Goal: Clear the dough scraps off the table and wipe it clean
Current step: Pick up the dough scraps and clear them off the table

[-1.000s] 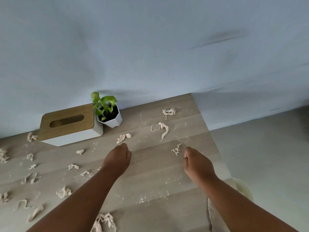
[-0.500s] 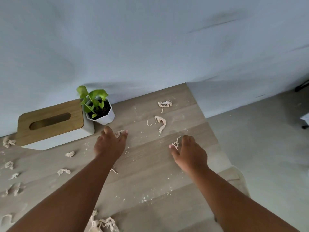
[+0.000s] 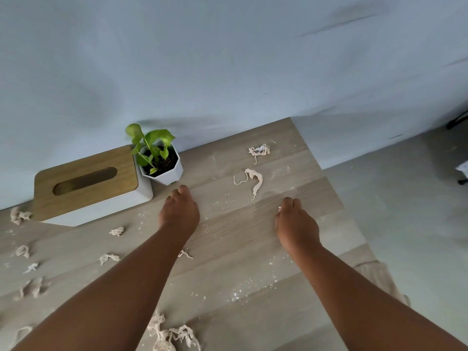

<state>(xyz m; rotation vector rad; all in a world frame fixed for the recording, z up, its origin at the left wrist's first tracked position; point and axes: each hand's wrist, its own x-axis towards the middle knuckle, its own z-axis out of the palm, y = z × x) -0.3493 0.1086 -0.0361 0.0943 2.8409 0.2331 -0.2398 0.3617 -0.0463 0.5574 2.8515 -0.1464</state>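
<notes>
The table [image 3: 228, 236] is pale wood, grey-brown, with long stripes of lighter and darker planks. White flour specks [image 3: 238, 295] dot it. The dough scraps [image 3: 254, 179] are a soft pinkish cream. The tissue box [image 3: 101, 203] is white with a honey-brown wooden lid [image 3: 86, 181]. The little pot [image 3: 167, 173] is white, with dark soil and bright green leaves [image 3: 154, 138]. The wall [image 3: 228, 59] is light blue-grey. The floor [image 3: 405, 198] is pale grey-green.

White tissue box [image 3: 96, 198] with wooden lid, small potted plant [image 3: 159, 160] just beside it
</notes>
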